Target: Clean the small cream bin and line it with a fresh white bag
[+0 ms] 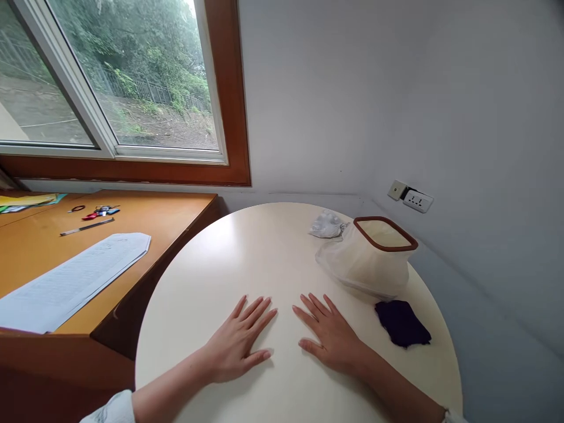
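Palm down on the round cream table (pixel 198 294), my left hand (pixel 238 341) lies flat with its fingers spread. My right hand (pixel 328 335) rests the same way a little to its right, fingers apart and nothing under them that I can see. Closest to my right hand is a dark purple folded cloth (pixel 402 323). Behind the cloth stands a pale bin (pixel 383 264) with a brown rim, and a thin translucent plastic bag hangs about its left side. A crumpled whitish plastic bundle (pixel 326 224) sits left of the bin, near the table's far edge.
On the left, a wooden desk (pixel 176 217) holds a stack of papers (pixel 79 282), a pen (pixel 87 227), keys (pixel 103 211) and a dark ring-shaped band (pixel 76 208). A window (pixel 145 76) is above it. Wall sockets (pixel 418 200) are at the back right.
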Tool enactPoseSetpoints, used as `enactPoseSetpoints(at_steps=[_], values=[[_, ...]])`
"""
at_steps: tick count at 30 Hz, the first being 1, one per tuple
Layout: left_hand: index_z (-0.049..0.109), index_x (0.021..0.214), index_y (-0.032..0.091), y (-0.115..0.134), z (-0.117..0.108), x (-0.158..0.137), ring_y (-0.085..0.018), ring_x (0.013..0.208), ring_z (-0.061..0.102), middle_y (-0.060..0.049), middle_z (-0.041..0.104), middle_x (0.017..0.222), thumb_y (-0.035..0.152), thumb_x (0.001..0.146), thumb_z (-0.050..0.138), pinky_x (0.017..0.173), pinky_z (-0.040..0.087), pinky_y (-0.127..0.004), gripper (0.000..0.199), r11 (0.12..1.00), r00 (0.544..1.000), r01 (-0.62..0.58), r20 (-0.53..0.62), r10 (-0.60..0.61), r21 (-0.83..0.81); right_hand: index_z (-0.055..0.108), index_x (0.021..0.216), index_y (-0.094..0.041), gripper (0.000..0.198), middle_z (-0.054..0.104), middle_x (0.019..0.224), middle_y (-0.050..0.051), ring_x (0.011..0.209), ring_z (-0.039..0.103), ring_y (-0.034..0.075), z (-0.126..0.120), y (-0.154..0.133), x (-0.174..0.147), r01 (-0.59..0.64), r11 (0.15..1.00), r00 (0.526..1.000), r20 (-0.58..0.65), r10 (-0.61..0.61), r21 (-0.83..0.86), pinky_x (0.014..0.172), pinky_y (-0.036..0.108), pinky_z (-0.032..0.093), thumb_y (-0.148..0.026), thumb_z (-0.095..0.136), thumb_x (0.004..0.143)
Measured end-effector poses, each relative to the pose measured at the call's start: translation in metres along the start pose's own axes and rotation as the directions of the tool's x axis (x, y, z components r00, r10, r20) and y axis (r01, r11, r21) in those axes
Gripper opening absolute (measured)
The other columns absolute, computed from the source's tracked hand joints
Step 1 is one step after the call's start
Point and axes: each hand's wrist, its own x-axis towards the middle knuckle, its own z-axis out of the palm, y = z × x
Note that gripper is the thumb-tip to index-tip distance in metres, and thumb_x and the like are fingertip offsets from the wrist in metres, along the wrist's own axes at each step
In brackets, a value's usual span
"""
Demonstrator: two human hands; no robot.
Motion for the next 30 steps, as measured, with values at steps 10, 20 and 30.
enactPoseSetpoints(at_steps=[10,20,30], values=[[0.034,0.133,0.028,-0.003,0.001,0.017,-0.025,0.115,0.051,-0.007,0.051,0.131,0.044,0.090,0.032,0.098,0.036,-0.045,0.046,0.959,0.975,0.159,-0.114,-0.189,-0.235,0.049,0.124,-0.023,0.037,0.051,0.131,0.005,0.123,0.041,0.018,0.004,0.002,0.000,0.013,0.999,0.949,-0.315,0.001,0.041,0.106,0.041,0.024,-0.033,0.033,0.093],[0.046,0.071,0.022,0.003,-0.021,0.093,-0.018,0.075,0.057,-0.001,0.057,0.076,0.036,0.079,0.047,0.055,0.043,-0.026,0.016,0.769,0.772,0.176,-0.399,-0.495,-0.615,0.059,0.106,-0.019,0.030,0.064,0.108,0.008,0.105,0.054,0.020,-0.114,0.059,-0.026,-0.188,0.981,0.576,-0.814,0.078,-0.040,0.092,0.038,0.040,-0.025,0.035,0.089],[0.042,0.059,0.020,-0.017,0.005,0.095,-0.016,0.069,0.054,0.001,0.053,0.069,0.024,0.066,0.051,0.065,0.044,-0.028,0.012,0.669,0.681,0.164,-0.407,-0.609,-0.725,0.057,0.115,-0.026,0.037,0.055,0.125,0.006,0.117,0.046,0.026,-0.189,0.121,-0.066,-0.485,0.871,0.861,-0.214,0.461,-0.073,0.103,0.047,0.023,-0.029,0.046,0.080]])
